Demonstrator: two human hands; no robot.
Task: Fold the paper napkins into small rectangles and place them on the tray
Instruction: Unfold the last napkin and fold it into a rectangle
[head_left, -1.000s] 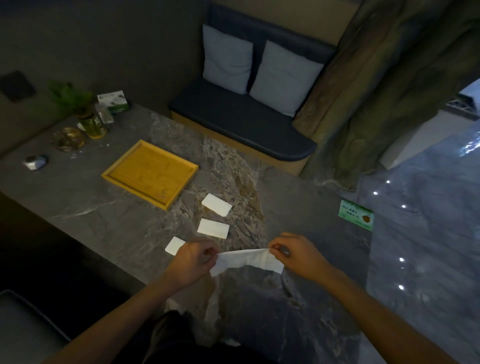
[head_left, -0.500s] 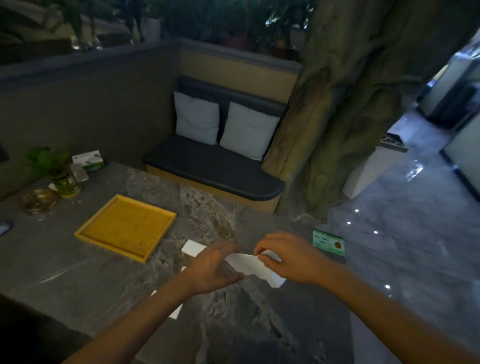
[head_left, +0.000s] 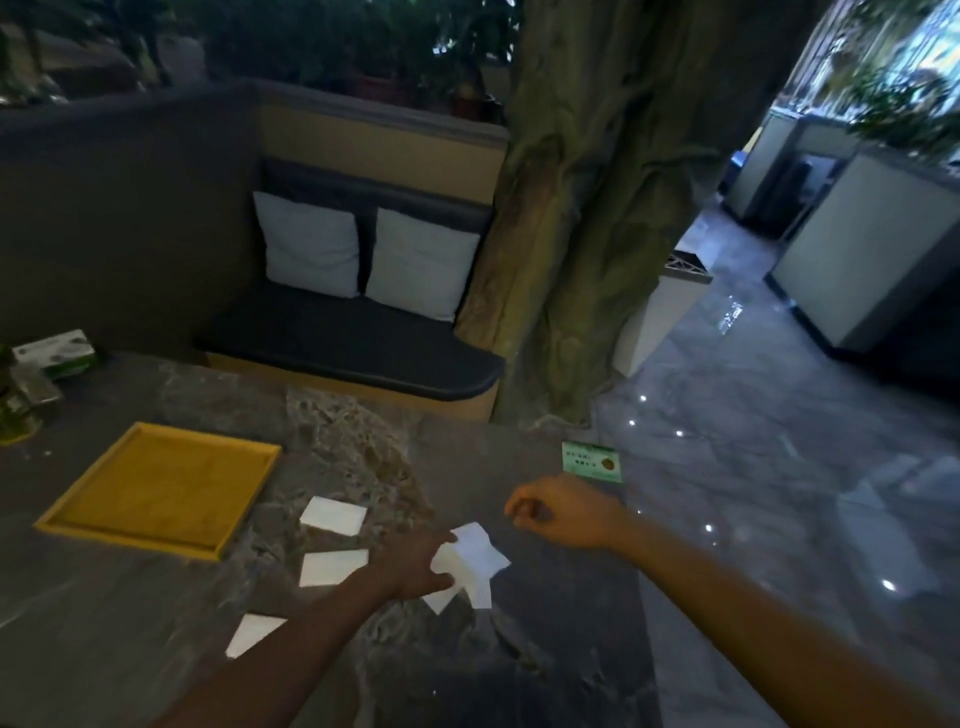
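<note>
On the table, tray bare — left hand grips napkin, right hand loosely curled.

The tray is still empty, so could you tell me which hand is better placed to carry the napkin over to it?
Left. The left hand already grips the napkin and lies on the tray's side; the right hand is empty and farther away.

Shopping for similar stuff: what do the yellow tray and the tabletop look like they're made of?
Tray: likely bamboo or light wood, matte, with a faint grain and raised rim. Tabletop: grey stone or a stone-look slab, veined and mottled, with a dull sheen.
</note>
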